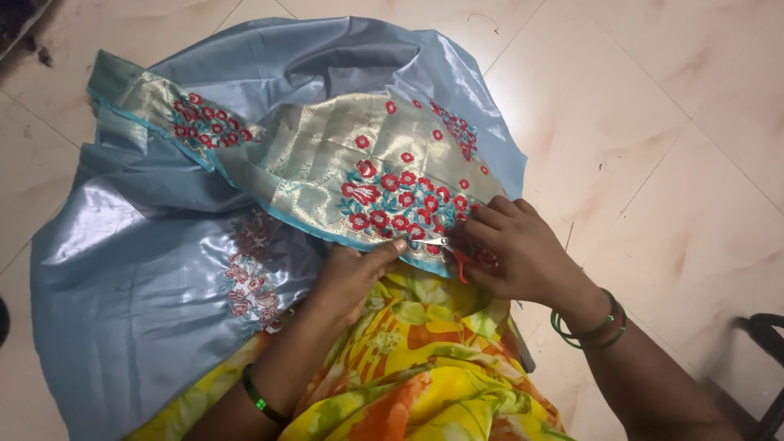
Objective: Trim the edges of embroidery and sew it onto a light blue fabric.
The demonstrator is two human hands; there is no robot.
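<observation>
A gold brocade garment piece point(327, 155) with red and teal flower embroidery lies on a shiny light-blue lining cloth point(131, 269) spread over the floor and my lap. My right hand point(514, 249) is shut on small red-handled scissors point(453, 253), whose blades sit at the garment's teal lower edge. My left hand point(355, 269) pinches that same edge just left of the blades, thumb on top. Green bangles circle both wrists.
My lap is covered by yellow, orange and green floral cloth point(425, 367). Pale tiled floor point(653, 122) surrounds the fabric. A dark object point(763, 335) shows at the right edge, and a dark patch sits in the top left corner.
</observation>
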